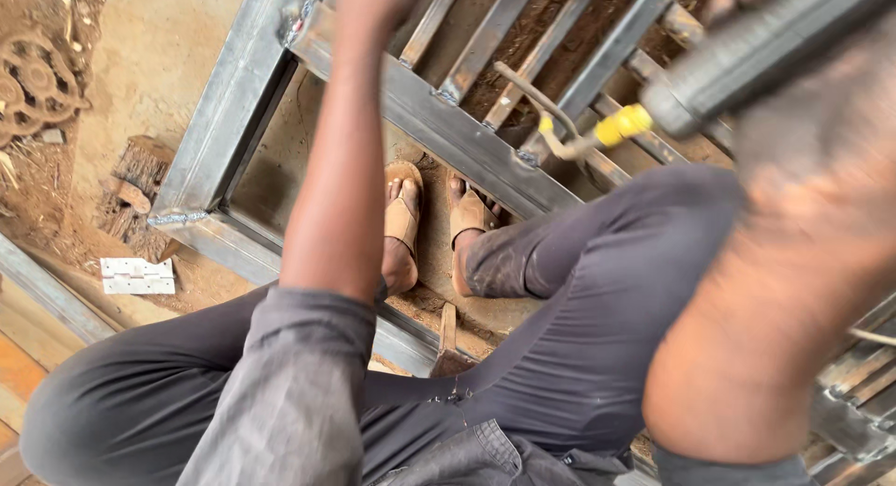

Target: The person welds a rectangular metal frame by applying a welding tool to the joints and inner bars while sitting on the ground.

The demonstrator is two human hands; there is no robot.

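I have one view only, from the camera on my head, looking almost straight down past my knees to the dirt floor (149,66). It sits very near: my right forearm (793,290) blurs across the right edge, and the steel frame (224,103) runs off the top edge.

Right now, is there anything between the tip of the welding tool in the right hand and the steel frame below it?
Nothing visible: the welding tool points its bent tip over a bar of the steel frame with open space between.
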